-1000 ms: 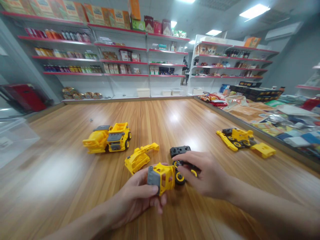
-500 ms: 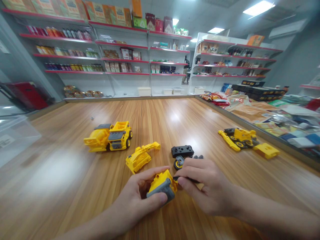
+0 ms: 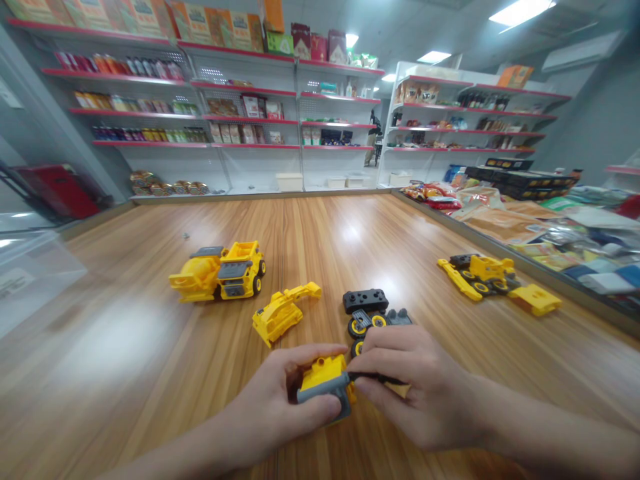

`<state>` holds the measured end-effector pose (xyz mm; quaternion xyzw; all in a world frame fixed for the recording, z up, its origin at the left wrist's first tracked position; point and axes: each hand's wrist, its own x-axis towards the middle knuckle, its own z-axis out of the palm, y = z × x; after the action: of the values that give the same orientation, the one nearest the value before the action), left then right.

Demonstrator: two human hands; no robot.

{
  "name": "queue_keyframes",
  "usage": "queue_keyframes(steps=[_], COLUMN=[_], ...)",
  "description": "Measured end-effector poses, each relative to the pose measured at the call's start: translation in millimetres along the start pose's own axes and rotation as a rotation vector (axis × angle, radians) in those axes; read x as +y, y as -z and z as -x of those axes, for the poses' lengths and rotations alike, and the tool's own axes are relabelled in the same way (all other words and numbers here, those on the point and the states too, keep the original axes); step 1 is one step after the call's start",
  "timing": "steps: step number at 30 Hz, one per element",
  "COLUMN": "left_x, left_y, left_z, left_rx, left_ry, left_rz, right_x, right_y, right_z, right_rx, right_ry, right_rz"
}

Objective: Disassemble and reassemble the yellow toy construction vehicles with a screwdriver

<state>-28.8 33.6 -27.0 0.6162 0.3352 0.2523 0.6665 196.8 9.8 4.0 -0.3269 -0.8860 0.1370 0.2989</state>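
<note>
My left hand [image 3: 285, 400] is closed round a yellow and grey toy truck cab [image 3: 325, 383], held just above the wooden table [image 3: 150, 347]. My right hand [image 3: 415, 390] is closed too, pinching a thin dark piece against the cab's right side; what that piece is I cannot make out. Just beyond my fingers lie a black chassis plate [image 3: 365, 300], a dark axle with yellow wheels [image 3: 366, 325] and a grey part [image 3: 400, 317]. A yellow excavator arm section [image 3: 283, 312] lies to the left of them.
A yellow dump truck joined to a mixer drum [image 3: 220, 272] stands at the left middle. Another yellow toy vehicle with loose yellow pieces [image 3: 493, 277] lies at the right, near the table's edge. Shop shelves [image 3: 240, 113] line the back; packaged goods [image 3: 550, 227] fill the right.
Both hands drew nearer to me with the cab, which turned over so its grey part faces me. The wheel axle now lies uncovered beyond my right hand.
</note>
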Motion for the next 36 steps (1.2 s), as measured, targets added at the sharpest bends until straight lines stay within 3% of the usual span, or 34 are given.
queue_keyframes(steps=[5, 12, 19, 31, 36], left_x=[1, -6, -6, -8, -5], left_y=[1.2, 2.1, 2.5, 4.5, 4.3], left_z=[2, 3, 2, 0, 0], left_rx=[-0.058, -0.124, -0.102, -0.105, -0.124], left_ry=[-0.032, -0.065, 0.017, -0.076, -0.074], left_rz=[0.036, 0.04, 0.032, 0.025, 0.03], right_x=[0, 7, 15, 11, 13], right_y=[0, 3, -3, 0, -1], right_z=[0, -2, 4, 4, 5], right_rx=[-0.104, -0.101, 0.001, -0.007, -0.067], right_ry=[-0.097, -0.261, -0.1, -0.169, -0.152], right_rz=[0.059, -0.005, 0.082, 0.014, 0.016])
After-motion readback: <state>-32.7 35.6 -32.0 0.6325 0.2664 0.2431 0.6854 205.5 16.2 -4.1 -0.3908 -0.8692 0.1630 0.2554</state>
